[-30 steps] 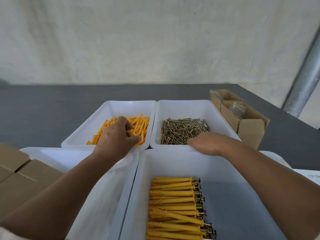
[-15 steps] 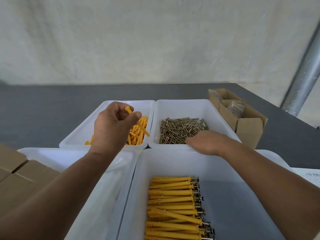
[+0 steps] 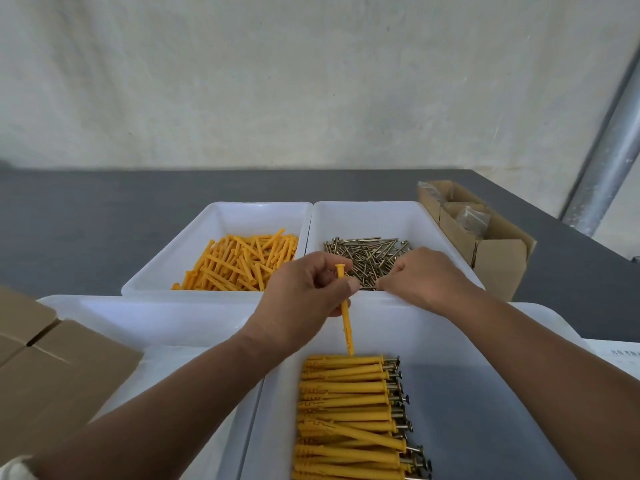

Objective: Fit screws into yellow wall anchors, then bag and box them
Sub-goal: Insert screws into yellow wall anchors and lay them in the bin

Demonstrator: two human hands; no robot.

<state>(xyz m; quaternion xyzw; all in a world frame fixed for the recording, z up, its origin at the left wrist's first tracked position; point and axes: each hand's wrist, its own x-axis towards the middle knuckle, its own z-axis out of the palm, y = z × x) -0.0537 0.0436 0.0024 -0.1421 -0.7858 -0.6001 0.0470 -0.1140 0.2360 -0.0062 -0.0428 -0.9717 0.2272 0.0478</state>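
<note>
The grey tabletop (image 3: 104, 220) carries 4 white bins. The near right bin (image 3: 485, 327) holds a neat row of finished anchors (image 3: 346, 410), screw heads showing at their right ends. The near left bin (image 3: 138, 317) sits beside it. Behind them, the far left bin (image 3: 221, 209) holds loose yellow anchors (image 3: 239, 265), and the far right bin (image 3: 381, 207) holds the screws (image 3: 367, 258). An open cardboard box (image 3: 502, 258) stands at the right, well apart from the hands.

The left hand (image 3: 304, 299) pinches 1 anchor (image 3: 346, 327) between thumb and curled fingers. The anchor is roughly upright over the near right bin, collar up and tip down towards the finished row. The right hand (image 3: 422, 278) lies with curled fingers at the near edge of the screws; whether it has 1 pinched cannot be told.

The step in hand looks like joining a screw to this anchor. To do it well, the left hand should probably leave the collar clear of its fingers and turn the open end towards the right hand. That hand needs 1 single screw, gripped near the head, point first. A straight push along the anchor's axis should seat it; a tilted entry could jam.
</note>
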